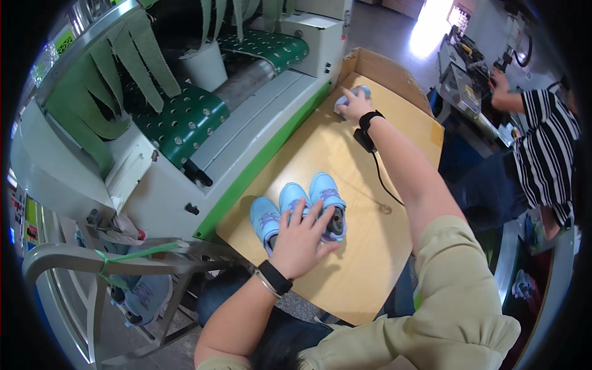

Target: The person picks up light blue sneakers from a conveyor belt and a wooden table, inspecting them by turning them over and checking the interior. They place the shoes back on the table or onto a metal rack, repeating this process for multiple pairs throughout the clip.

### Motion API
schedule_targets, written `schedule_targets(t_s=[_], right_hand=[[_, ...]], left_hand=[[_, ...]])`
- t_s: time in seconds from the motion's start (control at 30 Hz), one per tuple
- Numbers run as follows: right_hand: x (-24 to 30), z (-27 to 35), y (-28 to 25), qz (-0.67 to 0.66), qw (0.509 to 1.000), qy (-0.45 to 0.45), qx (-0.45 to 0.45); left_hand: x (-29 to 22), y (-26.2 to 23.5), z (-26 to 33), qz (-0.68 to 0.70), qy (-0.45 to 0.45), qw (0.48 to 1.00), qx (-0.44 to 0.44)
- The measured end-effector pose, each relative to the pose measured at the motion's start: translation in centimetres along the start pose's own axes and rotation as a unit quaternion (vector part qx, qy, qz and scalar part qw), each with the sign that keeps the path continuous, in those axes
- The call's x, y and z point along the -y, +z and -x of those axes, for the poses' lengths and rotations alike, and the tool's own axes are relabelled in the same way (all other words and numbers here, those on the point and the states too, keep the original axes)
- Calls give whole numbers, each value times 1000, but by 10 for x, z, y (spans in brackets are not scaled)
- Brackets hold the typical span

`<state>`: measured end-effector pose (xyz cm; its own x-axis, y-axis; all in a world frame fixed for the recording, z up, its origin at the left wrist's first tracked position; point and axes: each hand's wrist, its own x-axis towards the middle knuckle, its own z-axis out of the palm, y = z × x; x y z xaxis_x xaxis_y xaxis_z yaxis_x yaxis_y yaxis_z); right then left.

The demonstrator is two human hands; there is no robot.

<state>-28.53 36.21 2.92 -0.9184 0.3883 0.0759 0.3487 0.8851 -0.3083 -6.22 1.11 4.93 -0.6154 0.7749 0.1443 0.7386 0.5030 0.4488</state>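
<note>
On my feed, the left hand (300, 240) lay spread over three blue shoes (292, 194) on the desk (382, 259); well ahead, the right hand (356, 108) partly covered a pale-blue shoe (340, 103), its pinch unclear to me. I judged them light, soft-topped, stiffer below, best held around the sides.

A free lane runs across the middle of the counter (370, 265), between the three blue shoes (291, 196) and the lone shoe (366, 91) up by the far end! On the left, the green-edged machine (256, 132) walls it off; a cardboard rim (394, 77) blocks the far end. The right forearm (404, 157) and its hanging cable (381, 179) crowd the right side. Bare room beside the left hand (302, 237), on its right!
</note>
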Motion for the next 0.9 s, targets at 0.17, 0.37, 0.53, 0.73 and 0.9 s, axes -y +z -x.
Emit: schedule_targets(t_s=[0.17,0.37,0.53,0.73,0.9], right_hand=[[-82,-35,37,-116,985,57,-114],[-42,102,10,-203,972,-122,18],[-18,272,-62,80,956,-281,21],[-36,318,-57,-230,968,-100,20],[-12,307,-50,-186,972,-136,47]], left_hand=[[-7,2,-13,-9,45,999,-2],[-5,1,-2,58,-48,997,-26],[-8,1,-4,29,-28,999,-24],[-9,4,-5,-7,-16,999,-32],[-10,3,-7,-27,-24,999,-28]])
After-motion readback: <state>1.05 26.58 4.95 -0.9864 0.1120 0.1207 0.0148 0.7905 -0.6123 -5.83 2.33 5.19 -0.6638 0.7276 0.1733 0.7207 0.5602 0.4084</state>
